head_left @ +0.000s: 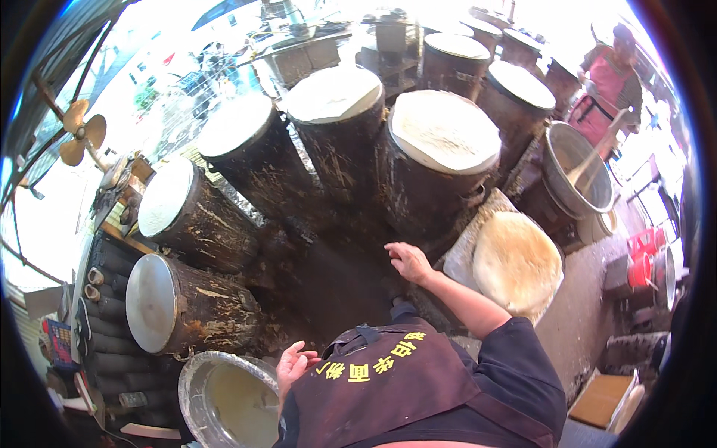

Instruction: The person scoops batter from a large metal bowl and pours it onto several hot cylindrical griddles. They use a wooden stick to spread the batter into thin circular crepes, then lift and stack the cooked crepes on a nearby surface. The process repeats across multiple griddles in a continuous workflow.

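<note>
My right hand [407, 261] is held out at mid-view, fingers loosely bent and apart, holding nothing, left of a pale round flatbread [517, 265] on a light board [467, 261]. My left hand [297, 364] hangs low beside my dark apron [396, 388], empty, fingers slightly curled and apart, near a tub of pale batter [239, 403]. Around me stand several dark, crusted drums: one with a pale wrinkled top [444, 127], others with white round tops [235, 123], and one at the left with a metal lid [149, 302].
A person in a pink apron [597, 112] stands at the back right by a metal basin [582, 149] with a wooden paddle. A fan [81, 133] and stacked dark cylinders [127, 343] are at the left. Red containers [641, 269] and a brown board [597, 396] line the right.
</note>
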The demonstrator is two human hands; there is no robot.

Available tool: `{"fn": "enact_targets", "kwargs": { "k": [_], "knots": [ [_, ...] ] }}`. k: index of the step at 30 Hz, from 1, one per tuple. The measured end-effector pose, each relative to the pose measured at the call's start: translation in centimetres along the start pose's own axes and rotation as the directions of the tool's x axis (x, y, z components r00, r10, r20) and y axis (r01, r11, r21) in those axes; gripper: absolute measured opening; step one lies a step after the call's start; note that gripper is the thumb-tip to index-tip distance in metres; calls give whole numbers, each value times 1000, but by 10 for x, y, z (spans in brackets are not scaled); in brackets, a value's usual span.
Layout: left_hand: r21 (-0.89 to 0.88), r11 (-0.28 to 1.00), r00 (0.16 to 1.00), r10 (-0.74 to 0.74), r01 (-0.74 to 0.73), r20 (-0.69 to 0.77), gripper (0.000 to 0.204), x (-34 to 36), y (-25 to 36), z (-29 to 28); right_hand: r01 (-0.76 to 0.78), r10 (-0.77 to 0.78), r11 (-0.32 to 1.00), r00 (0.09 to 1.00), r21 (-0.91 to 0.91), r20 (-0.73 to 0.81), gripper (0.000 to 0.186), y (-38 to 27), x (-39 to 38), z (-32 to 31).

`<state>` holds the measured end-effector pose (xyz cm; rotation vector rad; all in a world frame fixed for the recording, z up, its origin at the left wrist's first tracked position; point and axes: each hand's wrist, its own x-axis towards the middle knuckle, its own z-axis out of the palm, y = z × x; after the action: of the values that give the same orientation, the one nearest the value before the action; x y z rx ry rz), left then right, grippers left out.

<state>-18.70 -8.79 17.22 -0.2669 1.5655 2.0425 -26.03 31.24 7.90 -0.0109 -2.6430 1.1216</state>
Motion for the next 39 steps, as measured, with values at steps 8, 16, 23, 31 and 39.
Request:
{"fn": "enact_targets", "kwargs": {
  "k": [8, 16, 23, 31, 39],
  "knots": [
    [-226, 969, 985, 67, -102, -159, 38, 79, 22, 29, 278, -373, 856, 916, -436, -149, 43, 50, 304, -31],
    [-299, 951, 951, -13, -85, -310, 38, 121, 38, 66, 336, -374, 622, 921, -707, 109, 39, 112, 482, -12],
    [-305, 946, 897, -37, -111, -440, 37, 133, 37, 77, 554, -530, 521, 806, -649, 263, 33, 106, 536, -25],
    [-303, 945, 899, -23, -123, -437, 36, 131, 35, 77, 492, -578, 612, 812, -619, 74, 18, 52, 615, -90],
    [-199, 978, 951, -3, -61, -310, 39, 126, 39, 59, 545, -607, 765, 788, -342, -100, 28, -67, 497, -136]
  ]
}}
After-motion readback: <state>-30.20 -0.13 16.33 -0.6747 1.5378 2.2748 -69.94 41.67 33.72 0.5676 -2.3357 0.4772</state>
